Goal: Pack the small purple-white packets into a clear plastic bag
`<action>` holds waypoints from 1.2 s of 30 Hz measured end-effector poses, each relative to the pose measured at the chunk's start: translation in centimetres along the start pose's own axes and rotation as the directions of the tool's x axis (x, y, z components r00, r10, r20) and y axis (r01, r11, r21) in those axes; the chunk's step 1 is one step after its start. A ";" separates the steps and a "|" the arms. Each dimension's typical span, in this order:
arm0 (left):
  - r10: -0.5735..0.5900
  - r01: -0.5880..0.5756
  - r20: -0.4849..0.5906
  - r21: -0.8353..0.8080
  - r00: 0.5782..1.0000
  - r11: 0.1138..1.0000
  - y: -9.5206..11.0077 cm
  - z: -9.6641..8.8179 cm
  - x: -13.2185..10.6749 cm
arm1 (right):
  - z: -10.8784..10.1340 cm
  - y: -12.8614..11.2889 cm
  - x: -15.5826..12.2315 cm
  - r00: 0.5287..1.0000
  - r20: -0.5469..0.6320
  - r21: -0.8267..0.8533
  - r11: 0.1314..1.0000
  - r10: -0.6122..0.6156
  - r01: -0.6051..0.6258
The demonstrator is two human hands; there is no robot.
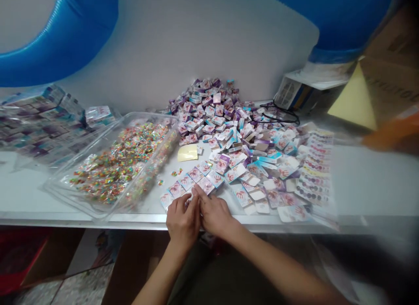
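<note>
My left hand [182,220] and my right hand [211,213] meet at the white table's front edge [98,220], their fingertips together over a row of small white cards [193,177] printed with a red hand shape. Whether the fingers pinch a card is hidden. Behind them rises a heap of purple-and-white packets [225,121]. To the left, a transparent plastic tray [98,213] holds many colourful wrapped sweets [114,165]. A few sweets [175,172] lie loose on the table near my left hand. A pale yellow paper [187,153] lies just beyond the cards.
Printed strip sheets [314,165] lie at the right of the heap, and shrink-wrapped packs [39,121] sit at far left. A black cable [284,112] crosses the heap's back. Cardboard [389,64] looms at the back right, and a white wall [196,43] stands behind.
</note>
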State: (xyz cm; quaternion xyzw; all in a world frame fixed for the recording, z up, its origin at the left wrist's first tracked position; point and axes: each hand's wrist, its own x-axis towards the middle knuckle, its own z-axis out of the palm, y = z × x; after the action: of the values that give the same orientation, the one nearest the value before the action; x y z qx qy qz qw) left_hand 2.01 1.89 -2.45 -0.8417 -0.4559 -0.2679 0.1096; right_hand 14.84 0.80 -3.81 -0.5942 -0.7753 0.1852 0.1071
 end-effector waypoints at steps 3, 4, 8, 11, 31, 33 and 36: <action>0.022 -0.023 -0.001 -0.047 1.000 0.999 -0.1 0.1 -0.6 | 0.1 0.1 -0.5 1.000 0.002 0.000 1.000 -0.009 0.009; 0.036 -0.036 -0.008 -0.069 0.999 0.997 -0.2 0.2 -0.9 | 0.3 0.2 -1.0 1.000 -0.008 0.003 1.000 -0.029 0.029; 0.081 -0.083 -0.026 -0.107 0.996 0.991 -0.5 0.2 -2.0 | 1.3 1.5 -3.8 0.981 -0.159 0.001 0.994 -0.109 0.111; 0.118 -0.119 -0.018 -0.124 0.993 0.985 -1.0 -0.2 -2.5 | 1.3 2.7 -5.2 0.930 -0.340 -0.038 0.990 -0.143 0.138; 0.188 -0.190 0.035 0.062 0.981 0.980 -5.7 0.4 -2.8 | 1.6 3.9 1.2 0.724 -0.459 -0.381 0.850 -0.515 0.364; 0.217 -0.218 0.035 0.043 0.976 0.975 -5.9 0.3 -3.1 | 1.6 4.1 1.4 0.692 -0.464 -0.398 0.828 -0.554 0.395; 0.295 -0.294 0.057 -0.028 0.954 0.956 -6.4 -0.8 -3.5 | 1.2 4.5 1.7 0.653 -0.414 -0.443 0.768 -0.633 0.463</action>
State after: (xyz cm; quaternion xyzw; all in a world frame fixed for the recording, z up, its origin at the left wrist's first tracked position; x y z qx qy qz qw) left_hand -5.08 2.65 -4.03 -0.9088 -0.3261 -0.2274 0.1263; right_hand 17.84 3.28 -6.85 -0.3642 -0.8745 -0.1513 0.2822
